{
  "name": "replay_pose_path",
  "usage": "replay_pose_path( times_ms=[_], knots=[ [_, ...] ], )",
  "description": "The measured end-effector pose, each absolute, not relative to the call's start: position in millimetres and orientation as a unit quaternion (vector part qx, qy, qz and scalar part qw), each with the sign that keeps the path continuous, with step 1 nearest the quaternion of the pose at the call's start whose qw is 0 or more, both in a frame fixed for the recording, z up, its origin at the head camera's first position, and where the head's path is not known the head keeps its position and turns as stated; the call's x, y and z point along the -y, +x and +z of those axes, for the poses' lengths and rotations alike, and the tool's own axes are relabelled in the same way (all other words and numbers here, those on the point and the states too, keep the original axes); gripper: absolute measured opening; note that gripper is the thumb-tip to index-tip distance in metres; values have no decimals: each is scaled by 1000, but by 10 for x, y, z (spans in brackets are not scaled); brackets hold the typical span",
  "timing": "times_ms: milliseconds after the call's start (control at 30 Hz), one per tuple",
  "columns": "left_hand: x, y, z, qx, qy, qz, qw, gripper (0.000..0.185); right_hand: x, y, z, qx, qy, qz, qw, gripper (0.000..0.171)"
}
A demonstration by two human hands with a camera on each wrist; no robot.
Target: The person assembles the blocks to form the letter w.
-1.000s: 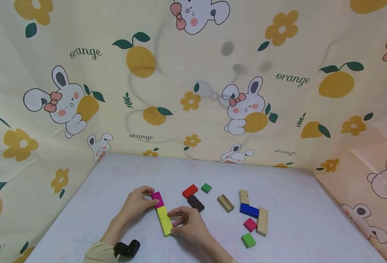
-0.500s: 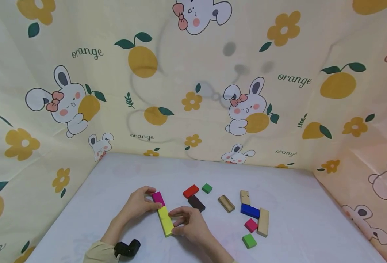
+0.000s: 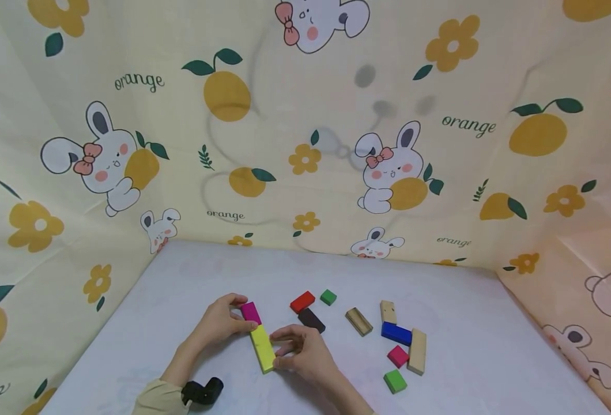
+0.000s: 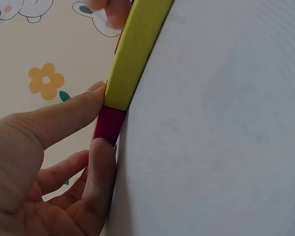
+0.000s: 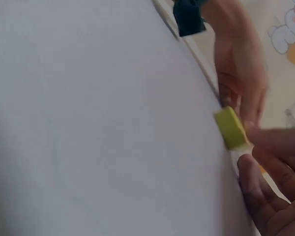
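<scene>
I read the yellow block [image 3: 262, 347] and the pink block [image 3: 251, 312] as light, stiff painted wood, smooth enough to slide on the white counter [image 3: 191, 276], so I would take each by its long side faces rather than from the top. They lie end to end, touching, a little left of the counter's middle, the pink one at the yellow's 12 o'clock. My left hand [image 3: 220, 320] comes in from 8 o'clock, fingers curled round the pink block, thumb tip at the seam. My right hand [image 3: 302, 350] sits at the yellow's 3 o'clock, pinching its near end. The other blocks lie well apart at 2 to 3 o'clock.
</scene>
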State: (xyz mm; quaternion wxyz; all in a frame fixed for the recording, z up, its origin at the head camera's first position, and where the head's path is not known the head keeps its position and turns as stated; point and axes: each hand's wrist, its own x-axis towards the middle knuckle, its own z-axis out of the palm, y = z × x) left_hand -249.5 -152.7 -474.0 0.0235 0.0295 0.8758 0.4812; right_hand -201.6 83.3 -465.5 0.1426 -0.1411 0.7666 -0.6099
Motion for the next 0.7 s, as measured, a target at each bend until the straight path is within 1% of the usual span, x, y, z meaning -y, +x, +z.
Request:
replay_pose_path(
  times_ms=[67, 167, 300, 433, 533, 700],
  knots=[
    [1525, -2490, -4738, -875, 26, 482, 25, 64, -926, -2019, -4607, -774, -141, -602, 134, 36],
    [1523, -2483, -4739, -875, 22, 482, 27, 64, -1182, -2030, -4503, -792, -152, -582, 107, 32],
    [1527, -2485, -4750, -877, 19, 480, 26, 64, -1744, -2037, -4346, -818, -156, -550, 63, 30],
    [1536, -2499, -4770, -873, 25, 486, 23, 65, -2371, -2004, -4232, -840, -118, -528, 44, 30],
    [1545, -2505, -4777, -872, 32, 489, 20, 65, -2730, -1973, -4197, -847, -91, -520, 59, 31],
    [1539, -2500, -4770, -873, 35, 486, 23, 65, -3079, -1884, -4269, -842, -83, -519, 123, 36]
  ],
)
